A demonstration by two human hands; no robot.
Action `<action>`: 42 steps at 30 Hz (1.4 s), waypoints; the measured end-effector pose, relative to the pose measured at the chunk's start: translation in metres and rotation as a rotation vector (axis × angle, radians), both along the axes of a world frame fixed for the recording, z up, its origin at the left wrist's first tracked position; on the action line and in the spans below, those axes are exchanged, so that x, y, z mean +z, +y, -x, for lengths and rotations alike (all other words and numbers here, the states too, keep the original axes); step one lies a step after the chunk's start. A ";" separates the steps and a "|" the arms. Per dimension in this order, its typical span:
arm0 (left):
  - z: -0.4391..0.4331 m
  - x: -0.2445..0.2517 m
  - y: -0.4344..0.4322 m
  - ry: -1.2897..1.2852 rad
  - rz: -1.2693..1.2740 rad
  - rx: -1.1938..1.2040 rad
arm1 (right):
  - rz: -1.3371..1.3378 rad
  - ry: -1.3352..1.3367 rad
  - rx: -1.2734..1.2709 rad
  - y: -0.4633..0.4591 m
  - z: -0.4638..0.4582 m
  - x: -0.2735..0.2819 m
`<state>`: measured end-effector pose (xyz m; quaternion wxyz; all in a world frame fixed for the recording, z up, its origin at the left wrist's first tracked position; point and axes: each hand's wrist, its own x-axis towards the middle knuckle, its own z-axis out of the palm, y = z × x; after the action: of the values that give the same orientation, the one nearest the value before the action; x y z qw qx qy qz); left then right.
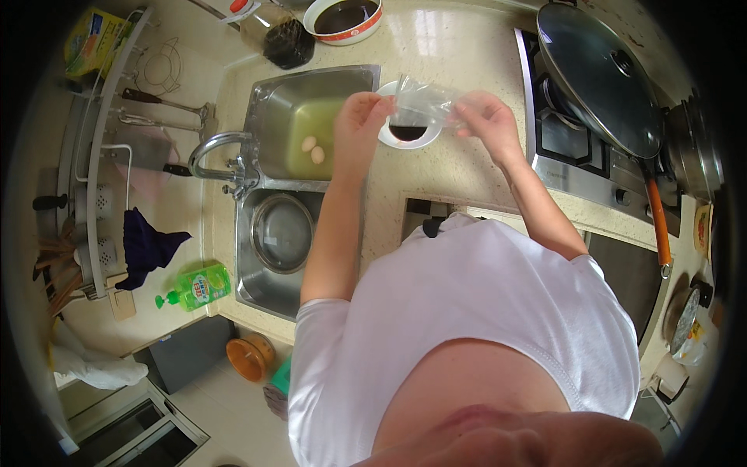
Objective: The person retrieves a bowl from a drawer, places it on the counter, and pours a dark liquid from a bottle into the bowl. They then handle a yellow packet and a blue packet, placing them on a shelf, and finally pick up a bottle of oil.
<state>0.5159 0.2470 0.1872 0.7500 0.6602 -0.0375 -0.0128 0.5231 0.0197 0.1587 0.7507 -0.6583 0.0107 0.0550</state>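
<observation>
A clear plastic bag [425, 98] is stretched between my two hands above the counter. My left hand [366, 114] pinches its left edge, close to the sink's right rim. At the other end, my right hand [489, 124] grips the bag between thumb and fingers. Beneath the bag stands a white bowl [433, 139] holding dark liquid, partly hidden by the plastic and my left fingers. Whether anything is inside the bag, I cannot tell.
Two eggs [313, 149] lie in yellowish water in the steel sink [265, 117]. A faucet [216, 146] arches at left. A lidded wok [601, 76] sits on the gas stove [560, 169]. Farther back are a red-rimmed bowl [344, 38] of dark liquid and a plastic jug [280, 35].
</observation>
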 end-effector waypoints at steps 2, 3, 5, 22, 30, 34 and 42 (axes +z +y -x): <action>0.005 -0.014 0.002 0.054 0.063 0.082 | 0.107 -0.101 -0.051 -0.001 -0.004 -0.006; 0.008 -0.020 0.002 0.097 0.091 0.099 | 0.194 -0.154 -0.073 -0.002 -0.007 -0.009; 0.015 -0.027 0.003 0.166 0.099 0.127 | 0.290 -0.192 -0.102 -0.002 -0.007 -0.016; 0.057 -0.050 0.051 0.230 0.190 0.232 | 0.479 -0.196 -0.115 0.013 -0.004 -0.007; 0.065 -0.047 0.067 0.257 0.193 0.246 | 0.276 -0.189 -0.113 0.023 -0.006 -0.005; 0.067 -0.052 0.065 0.272 0.197 0.246 | 0.110 -0.033 -0.134 0.021 -0.004 -0.005; 0.063 -0.058 0.062 0.291 0.177 0.233 | 0.345 -0.113 -0.093 0.006 -0.013 -0.030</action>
<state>0.4524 0.3088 0.1288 0.7991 0.5828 0.1467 -0.0180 0.5357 0.0260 0.1289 0.6278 -0.7781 0.0082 -0.0192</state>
